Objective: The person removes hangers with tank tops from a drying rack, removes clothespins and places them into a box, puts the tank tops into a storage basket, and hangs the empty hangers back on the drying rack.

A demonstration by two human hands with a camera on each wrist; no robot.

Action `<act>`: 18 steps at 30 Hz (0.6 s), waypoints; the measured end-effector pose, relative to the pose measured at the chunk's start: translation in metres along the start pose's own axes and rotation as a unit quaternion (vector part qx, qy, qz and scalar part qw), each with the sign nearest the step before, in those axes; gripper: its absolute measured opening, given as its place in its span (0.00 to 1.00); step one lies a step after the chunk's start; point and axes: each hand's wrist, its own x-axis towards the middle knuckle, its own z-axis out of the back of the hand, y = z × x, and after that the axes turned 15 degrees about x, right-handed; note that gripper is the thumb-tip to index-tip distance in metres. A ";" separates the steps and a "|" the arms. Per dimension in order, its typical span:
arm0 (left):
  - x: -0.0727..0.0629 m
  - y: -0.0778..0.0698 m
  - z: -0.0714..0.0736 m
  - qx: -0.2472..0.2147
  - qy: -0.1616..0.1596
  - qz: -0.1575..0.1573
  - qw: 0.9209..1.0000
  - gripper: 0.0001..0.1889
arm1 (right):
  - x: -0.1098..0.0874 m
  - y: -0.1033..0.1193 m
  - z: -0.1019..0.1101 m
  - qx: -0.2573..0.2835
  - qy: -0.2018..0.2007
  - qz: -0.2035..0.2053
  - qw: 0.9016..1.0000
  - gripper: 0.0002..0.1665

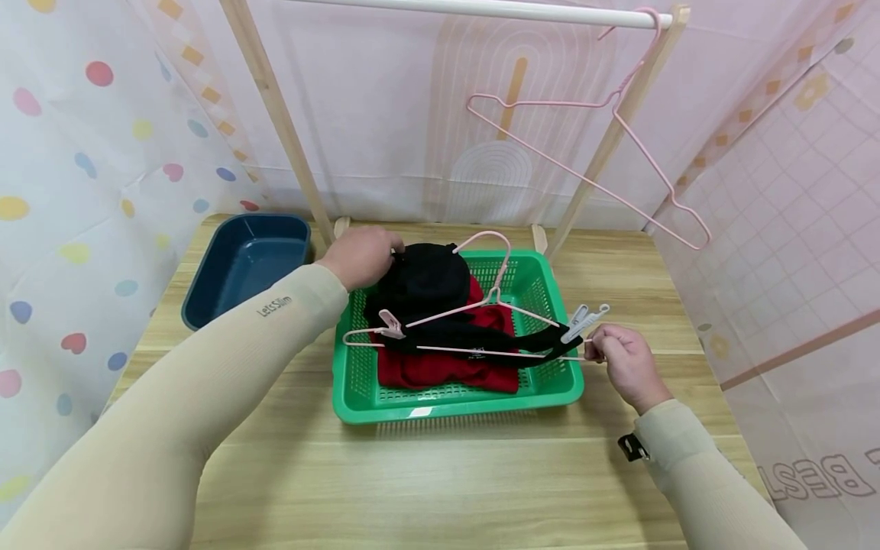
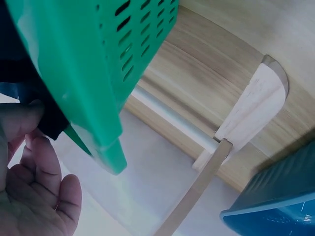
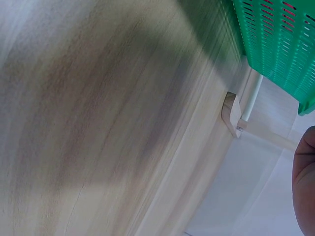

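Black cloth (image 1: 422,283) lies bunched at the back left of a green basket (image 1: 454,413), and my left hand (image 1: 362,254) pinches its edge between thumb and finger. In the left wrist view the pinched corner pokes out beside the basket's rim. Over the basket lies a pink hanger (image 1: 509,266), its hook toward the back. My right hand (image 1: 624,363) grips the hanger's right end. A black garment (image 1: 461,336) runs along the hanger, with a pink clothespin (image 1: 391,324) at its left and a grey clothespin (image 1: 583,321) at its right. Red cloth (image 1: 440,372) sits underneath.
A dark blue basin (image 1: 247,263) stands left of the basket on the wooden table (image 1: 440,481). Behind rises a wooden rack with a white rail (image 1: 522,9); another pink hanger (image 1: 550,153) hangs at its right end. Patterned sheets surround the table on three sides.
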 end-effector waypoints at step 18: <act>-0.014 -0.001 0.018 -0.104 -0.006 -0.076 0.992 0.08 | 0.004 0.000 -0.002 0.012 0.001 0.005 1.000 0.19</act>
